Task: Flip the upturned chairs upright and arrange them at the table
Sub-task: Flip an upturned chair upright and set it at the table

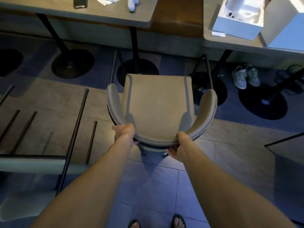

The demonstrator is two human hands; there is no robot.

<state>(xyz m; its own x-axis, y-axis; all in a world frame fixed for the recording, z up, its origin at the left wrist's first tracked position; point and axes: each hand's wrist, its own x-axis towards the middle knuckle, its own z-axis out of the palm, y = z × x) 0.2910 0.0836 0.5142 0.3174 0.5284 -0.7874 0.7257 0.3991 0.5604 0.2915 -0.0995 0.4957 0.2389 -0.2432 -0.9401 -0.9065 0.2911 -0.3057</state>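
Observation:
A beige padded chair (158,104) with a curved backrest stands upright in front of me, its seat facing the tables. My left hand (125,132) grips the left part of the backrest rim. My right hand (178,147) grips the right part of the rim from below. A grey table (115,17) stands beyond the chair, and a second table (233,41) is at the right. To my left, upturned chairs (32,162) rest with their thin black legs (74,137) pointing up.
Round black table bases (72,63) sit on the tiled floor around the chair. A pair of pale sneakers (245,76) lies under the right table. An open white box (238,15) sits on that table. A dark phone-like object (80,2) lies on the left table.

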